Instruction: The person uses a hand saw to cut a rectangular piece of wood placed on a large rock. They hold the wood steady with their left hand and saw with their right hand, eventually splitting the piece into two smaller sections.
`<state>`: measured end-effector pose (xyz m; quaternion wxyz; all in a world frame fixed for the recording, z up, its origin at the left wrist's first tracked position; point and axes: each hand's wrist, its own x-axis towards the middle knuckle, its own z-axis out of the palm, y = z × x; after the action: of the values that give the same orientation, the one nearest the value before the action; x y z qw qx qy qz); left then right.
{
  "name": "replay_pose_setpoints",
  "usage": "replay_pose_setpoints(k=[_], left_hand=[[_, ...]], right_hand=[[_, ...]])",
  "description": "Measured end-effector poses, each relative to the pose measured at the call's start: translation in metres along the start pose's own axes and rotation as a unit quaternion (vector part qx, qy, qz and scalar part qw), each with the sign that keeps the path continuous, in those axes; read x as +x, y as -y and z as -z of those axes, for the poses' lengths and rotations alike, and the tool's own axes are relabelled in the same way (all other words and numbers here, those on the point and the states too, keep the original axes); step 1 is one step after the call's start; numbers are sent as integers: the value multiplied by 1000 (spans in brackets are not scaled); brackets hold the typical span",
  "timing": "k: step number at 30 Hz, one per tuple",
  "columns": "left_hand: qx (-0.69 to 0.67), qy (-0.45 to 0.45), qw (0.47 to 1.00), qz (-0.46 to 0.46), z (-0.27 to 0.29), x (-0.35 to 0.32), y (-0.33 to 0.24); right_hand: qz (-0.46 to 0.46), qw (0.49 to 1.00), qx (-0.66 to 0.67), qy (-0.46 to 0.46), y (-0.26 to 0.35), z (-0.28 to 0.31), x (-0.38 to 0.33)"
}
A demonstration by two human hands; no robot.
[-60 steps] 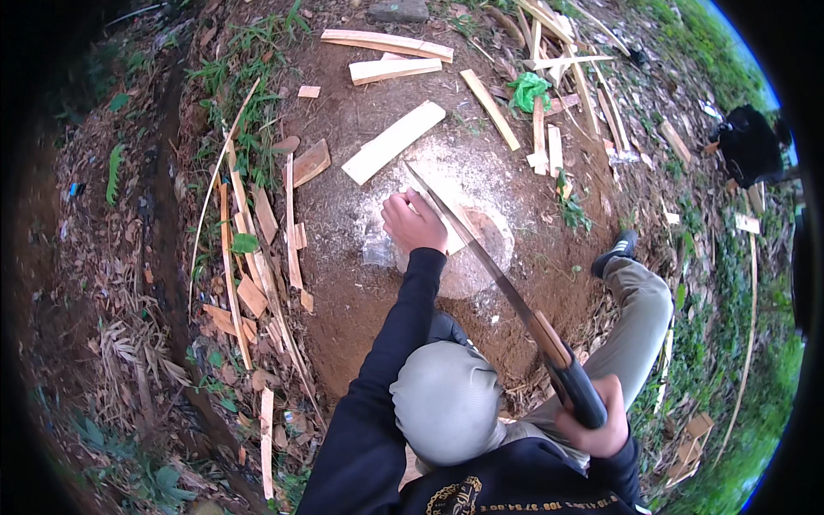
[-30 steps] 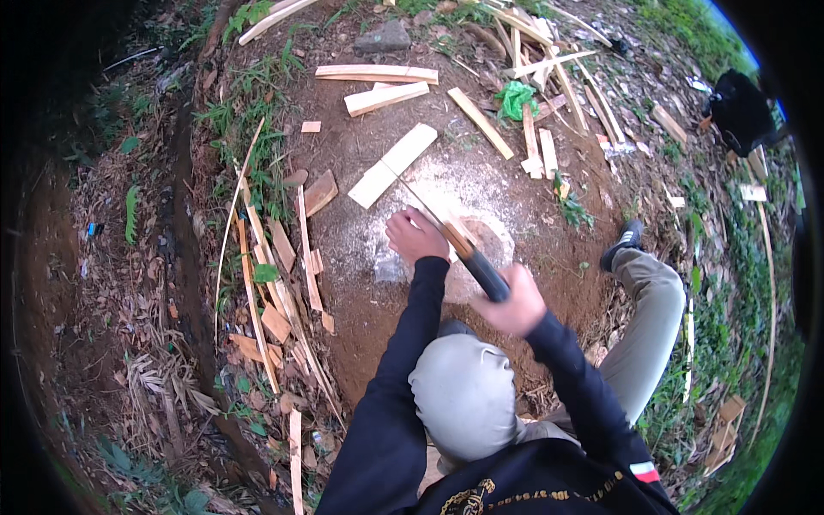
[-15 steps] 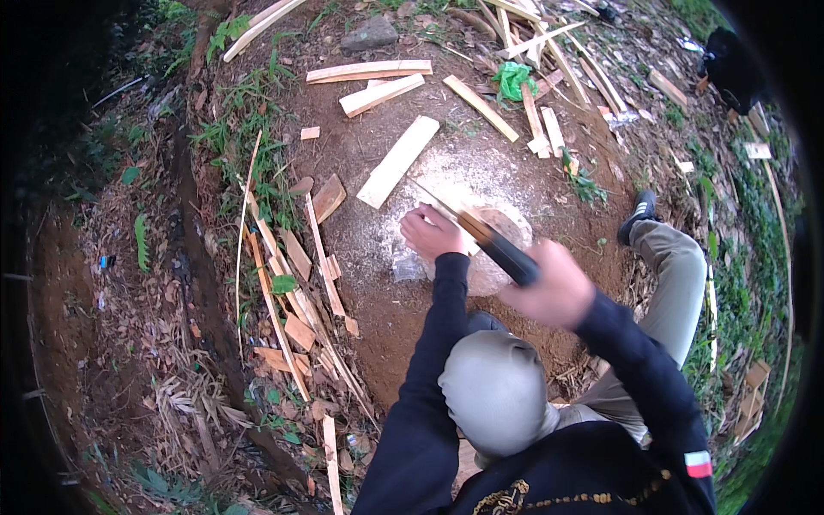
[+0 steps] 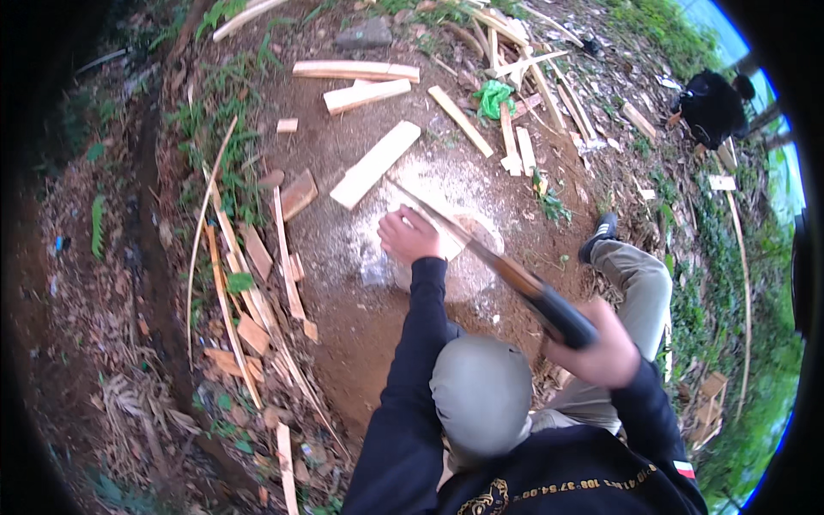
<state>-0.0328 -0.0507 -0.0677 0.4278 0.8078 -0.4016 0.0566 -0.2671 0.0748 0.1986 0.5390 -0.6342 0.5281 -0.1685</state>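
My right hand [image 4: 601, 343] is wrapped round the black handle of a handsaw [image 4: 506, 270], at the right of my knee. Its long thin blade slants up and left, seen almost edge-on, past a pale piece of wood [image 4: 450, 244] lying on a round stump [image 4: 463, 283]. Beside the blade my left hand [image 4: 410, 235] is closed with fingers curled, pressing down at the wood's left side. What lies under those fingers is mostly hidden. Pale sawdust [image 4: 446, 182] covers the stump and the soil around it.
A pale board [image 4: 376, 165] lies just beyond my left hand. Several planks [image 4: 356, 70] and a green plastic bag [image 4: 493, 99] lie farther off. Long strips and offcuts [image 4: 249, 296] line the left side. Another person in black [image 4: 712, 110] is at the far right.
My right hand has drawn the saw back, down and to the right, so more blade shows. My left hand stays at the wood. The whole view has shifted slightly.
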Motion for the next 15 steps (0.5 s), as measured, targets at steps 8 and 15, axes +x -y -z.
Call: replay_pose_setpoints(k=[8, 15], left_hand=[[-23, 43, 999, 22, -10, -11, -22], [4, 12, 1000, 14, 7, 12, 5]], right_hand=[[12, 988, -6, -152, -22, -41, 95], [23, 999, 39, -12, -35, 4, -18]])
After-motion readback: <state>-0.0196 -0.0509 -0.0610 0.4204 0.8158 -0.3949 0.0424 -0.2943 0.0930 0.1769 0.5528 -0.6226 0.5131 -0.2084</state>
